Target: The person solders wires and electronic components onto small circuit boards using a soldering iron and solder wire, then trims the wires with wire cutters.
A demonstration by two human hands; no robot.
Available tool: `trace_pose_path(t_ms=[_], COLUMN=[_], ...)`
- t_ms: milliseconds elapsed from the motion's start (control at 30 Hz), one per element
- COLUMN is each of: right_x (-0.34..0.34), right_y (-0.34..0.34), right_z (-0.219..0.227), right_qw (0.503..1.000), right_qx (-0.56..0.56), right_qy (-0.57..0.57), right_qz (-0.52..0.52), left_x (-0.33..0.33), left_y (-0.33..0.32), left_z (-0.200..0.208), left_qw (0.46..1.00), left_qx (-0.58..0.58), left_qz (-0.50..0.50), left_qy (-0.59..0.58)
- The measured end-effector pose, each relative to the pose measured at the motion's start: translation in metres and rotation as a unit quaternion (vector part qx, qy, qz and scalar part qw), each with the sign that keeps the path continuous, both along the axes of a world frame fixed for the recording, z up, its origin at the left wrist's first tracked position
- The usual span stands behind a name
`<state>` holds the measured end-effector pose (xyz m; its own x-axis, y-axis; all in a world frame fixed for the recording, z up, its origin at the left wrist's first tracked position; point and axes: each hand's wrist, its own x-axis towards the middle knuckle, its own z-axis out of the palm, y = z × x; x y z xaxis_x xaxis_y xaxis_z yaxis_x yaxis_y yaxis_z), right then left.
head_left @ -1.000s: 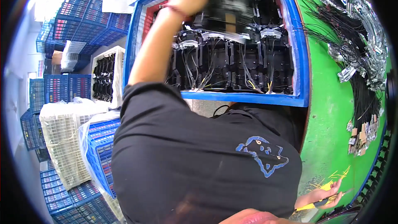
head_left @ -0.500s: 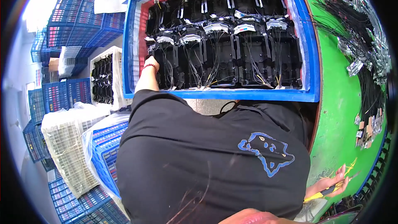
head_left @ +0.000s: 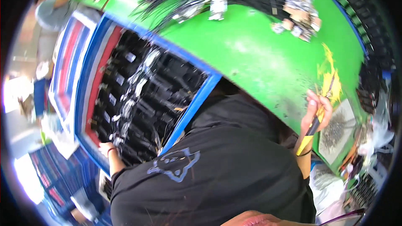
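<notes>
My right hand, at the right over the green table, is closed around a slim yellow-and-black handled tool with a thin dark tip pointing up and away. Close to that tip lies a bunch of thin yellow strips. My left hand reaches to the near left corner of a blue crate and touches its edge beside the black parts. Blur hides whether its fingers grip anything. Rows of black plastic housings with dark wires and silvery connectors fill the crate.
Bundles of black wires with silver ends lie along the far side of the green table. A pale board strewn with grey bits is beside my right hand. Stacked blue crates stand at the lower left. Another person is at the far left.
The view has swung right, so the crate now appears tilted at left and more of the green table shows. My right hand, still with the tool, has come further into view.
</notes>
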<state>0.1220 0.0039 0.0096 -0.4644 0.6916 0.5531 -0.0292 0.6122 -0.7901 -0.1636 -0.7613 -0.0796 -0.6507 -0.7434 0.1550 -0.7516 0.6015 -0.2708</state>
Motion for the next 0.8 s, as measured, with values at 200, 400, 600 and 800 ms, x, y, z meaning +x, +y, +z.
trace_pose_path(t_ms=[200, 400, 600, 800], right_x=[0.030, 0.031, 0.039, 0.040], right_y=[-0.006, 0.003, 0.007, 0.008], right_z=[-0.006, -0.011, -0.010, -0.011], right_qw=[0.991, 0.991, 0.989, 0.987], right_qx=[-0.114, -0.115, -0.122, -0.146], right_qy=[0.003, 0.012, 0.003, 0.012], right_qz=[-0.068, -0.066, -0.079, -0.073], left_x=[-0.147, -0.049, -0.008, 0.047], left_y=[0.397, 0.727, 0.831, 0.789], left_z=[0.090, 0.117, 0.091, 0.125], left_qw=[0.642, 0.160, 0.207, 0.076], left_qx=[0.307, 0.322, 0.150, 0.354], left_qz=[-0.686, -0.933, -0.961, -0.929], left_qy=[0.152, 0.016, 0.107, 0.074])
